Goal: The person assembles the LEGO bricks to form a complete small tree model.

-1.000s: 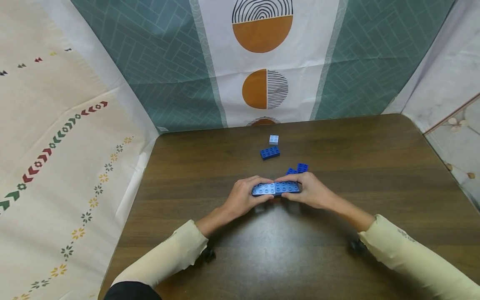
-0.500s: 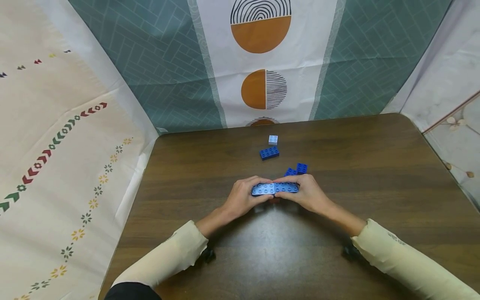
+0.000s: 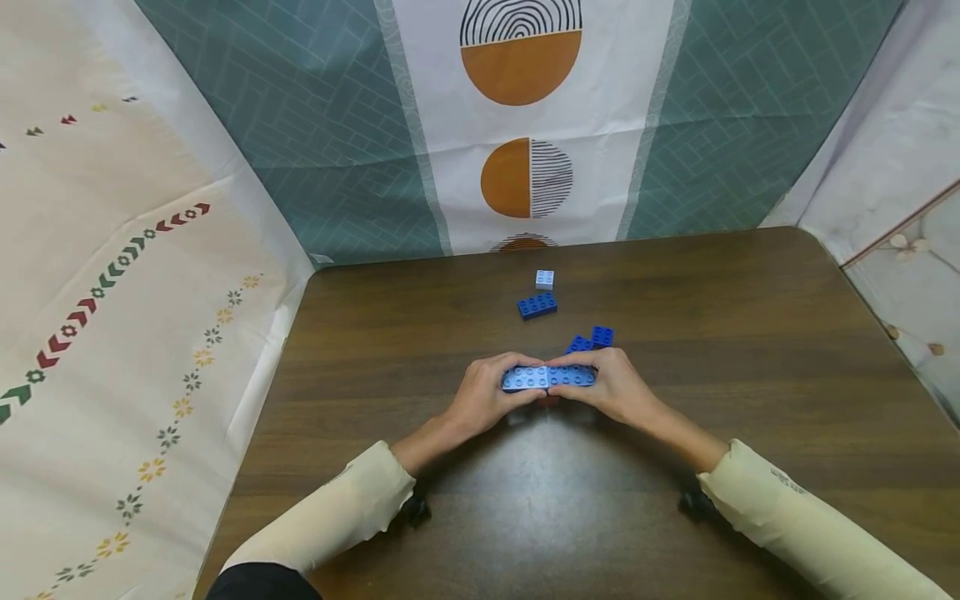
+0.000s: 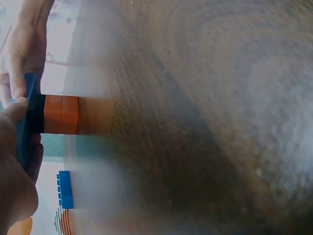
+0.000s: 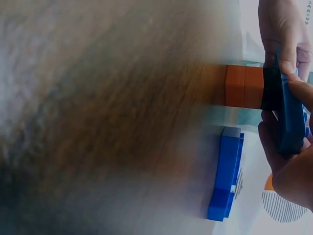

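Note:
Two light blue bricks lie end to end, the left one (image 3: 525, 377) and the right one (image 3: 572, 376), topping a small stack. Beneath them sit a dark brick (image 5: 270, 88) and two stacked orange bricks (image 5: 243, 86) that stand on the table. My left hand (image 3: 491, 389) pinches the left light blue brick, thumb in front and fingers behind. The right light blue brick is gripped the same way by my right hand (image 3: 619, 386). Both hands' fingertips come together around the seam between the two bricks.
Behind the stack, a dark blue brick (image 3: 537, 306) and a small pale brick (image 3: 545, 280) lie toward the table's back edge. Two more blue bricks, one small (image 3: 602, 336) and one partly hidden (image 3: 580, 343), lie just beyond my right hand. Patterned cloth (image 3: 352, 150) hangs behind the table.
My right forearm has swung slightly inward, and the right thumb has come nearer the seam. My left hand keeps its hold, and the stack stays in place.

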Tool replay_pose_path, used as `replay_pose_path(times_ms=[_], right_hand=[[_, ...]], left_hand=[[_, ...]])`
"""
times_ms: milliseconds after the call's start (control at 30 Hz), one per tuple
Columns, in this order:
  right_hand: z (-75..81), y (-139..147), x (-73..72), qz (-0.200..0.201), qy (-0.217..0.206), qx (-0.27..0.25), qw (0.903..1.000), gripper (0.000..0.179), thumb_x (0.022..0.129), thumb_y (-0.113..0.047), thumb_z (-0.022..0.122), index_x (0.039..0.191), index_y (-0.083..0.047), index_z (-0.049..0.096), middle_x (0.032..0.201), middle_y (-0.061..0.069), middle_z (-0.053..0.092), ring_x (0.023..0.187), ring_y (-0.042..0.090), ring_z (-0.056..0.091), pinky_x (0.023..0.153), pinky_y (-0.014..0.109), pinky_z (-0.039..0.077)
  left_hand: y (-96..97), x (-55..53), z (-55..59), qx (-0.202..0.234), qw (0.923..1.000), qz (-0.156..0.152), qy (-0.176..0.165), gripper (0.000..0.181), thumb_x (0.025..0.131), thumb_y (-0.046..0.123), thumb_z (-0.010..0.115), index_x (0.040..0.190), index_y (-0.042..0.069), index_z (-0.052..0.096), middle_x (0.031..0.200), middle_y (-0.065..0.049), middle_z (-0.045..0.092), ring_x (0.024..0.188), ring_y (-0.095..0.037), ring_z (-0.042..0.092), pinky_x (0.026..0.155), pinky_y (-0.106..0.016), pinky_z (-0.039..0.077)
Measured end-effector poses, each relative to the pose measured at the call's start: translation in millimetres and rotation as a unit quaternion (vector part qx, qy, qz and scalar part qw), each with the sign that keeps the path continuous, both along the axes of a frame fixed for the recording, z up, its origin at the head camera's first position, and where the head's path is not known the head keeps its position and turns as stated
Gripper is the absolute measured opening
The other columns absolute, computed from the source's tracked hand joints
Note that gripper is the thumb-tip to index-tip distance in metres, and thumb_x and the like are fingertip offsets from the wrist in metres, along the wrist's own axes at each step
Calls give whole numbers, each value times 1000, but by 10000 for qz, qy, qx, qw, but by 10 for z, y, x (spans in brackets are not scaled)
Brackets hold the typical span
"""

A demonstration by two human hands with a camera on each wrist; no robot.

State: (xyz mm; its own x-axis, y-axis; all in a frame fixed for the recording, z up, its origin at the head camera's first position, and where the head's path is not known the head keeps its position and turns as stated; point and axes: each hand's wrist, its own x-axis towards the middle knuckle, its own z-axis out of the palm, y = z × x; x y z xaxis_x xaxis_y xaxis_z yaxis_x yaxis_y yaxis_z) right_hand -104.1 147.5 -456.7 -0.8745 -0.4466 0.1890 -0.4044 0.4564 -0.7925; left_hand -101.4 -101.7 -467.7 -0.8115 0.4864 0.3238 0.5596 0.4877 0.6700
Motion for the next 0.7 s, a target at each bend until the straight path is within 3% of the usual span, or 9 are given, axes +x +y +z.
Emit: replay_pose_path(times_ms=[467, 700], right_hand=[[-28, 21, -11, -3, -12, 35, 10000, 37, 88, -25, 90, 122, -15, 82, 113, 7, 79, 85, 17, 61, 70, 24, 51], [-37, 28, -20, -12, -288, -84, 9996, 38, 88, -24, 90, 123, -16, 81, 115, 6, 77, 89, 19, 60, 73, 26, 50]], left_hand=[[36, -7, -37, -36, 9998, 98, -196, 39, 91, 23, 88, 124, 10, 71, 121, -5, 75, 104, -14, 71, 88, -29, 57], [42, 5, -38, 12, 9995, 143, -265, 40, 92, 24, 88, 124, 10, 71, 122, -4, 75, 104, -15, 70, 89, -31, 57]])
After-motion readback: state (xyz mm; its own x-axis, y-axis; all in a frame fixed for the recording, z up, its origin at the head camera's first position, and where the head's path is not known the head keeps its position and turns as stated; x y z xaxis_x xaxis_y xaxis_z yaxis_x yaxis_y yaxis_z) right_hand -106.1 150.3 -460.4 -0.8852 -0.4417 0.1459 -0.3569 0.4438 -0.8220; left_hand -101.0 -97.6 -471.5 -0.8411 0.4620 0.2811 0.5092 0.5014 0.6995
